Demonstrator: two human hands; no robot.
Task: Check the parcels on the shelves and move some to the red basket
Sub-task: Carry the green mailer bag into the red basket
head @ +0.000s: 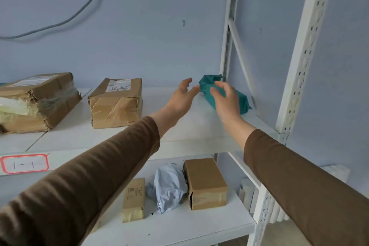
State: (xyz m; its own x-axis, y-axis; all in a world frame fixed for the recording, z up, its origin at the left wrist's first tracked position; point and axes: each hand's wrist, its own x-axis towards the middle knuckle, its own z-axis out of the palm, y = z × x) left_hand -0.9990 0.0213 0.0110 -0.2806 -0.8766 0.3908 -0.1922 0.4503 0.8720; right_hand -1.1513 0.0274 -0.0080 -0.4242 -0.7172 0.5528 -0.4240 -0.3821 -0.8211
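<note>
Reaching for the teal parcel (237,98) at the upper shelf's (191,126) back right corner, we keep our left hand (180,99) open beside it while our right hand (224,99), fingers spread, cups over its top; we should close on both sides before lifting.

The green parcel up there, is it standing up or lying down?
Lying down. The green parcel rests lengthwise on the upper shelf, with both open hands reaching around it.

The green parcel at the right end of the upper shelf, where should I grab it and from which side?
Probably around the middle of the green parcel, from the front and above. It is a soft, long bundle lying at a slant against the rear upright, twisted end at the back. The open right hand is already over it.
</note>
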